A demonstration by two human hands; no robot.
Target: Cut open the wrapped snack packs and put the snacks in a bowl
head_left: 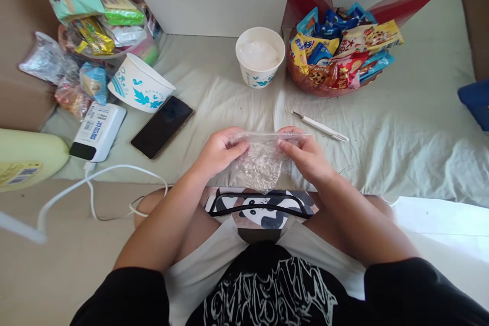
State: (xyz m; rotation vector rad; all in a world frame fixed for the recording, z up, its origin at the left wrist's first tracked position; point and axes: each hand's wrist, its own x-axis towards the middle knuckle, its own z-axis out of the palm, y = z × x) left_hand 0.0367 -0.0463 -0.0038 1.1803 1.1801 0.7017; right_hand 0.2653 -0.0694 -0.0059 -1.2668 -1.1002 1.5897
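A: State the position of each hand.

B: Left hand (219, 150) and right hand (305, 155) both grip the clear plastic bag (260, 160); the fingers of each pinch its top edge at opposite ends.

A: Location of the bag?

B: Near centre, above the panda-print pouch (263, 209) on the lap. A paper cup (260, 57) stands far centre; a snack basket (336, 51) far right; a phone (162, 126) left.
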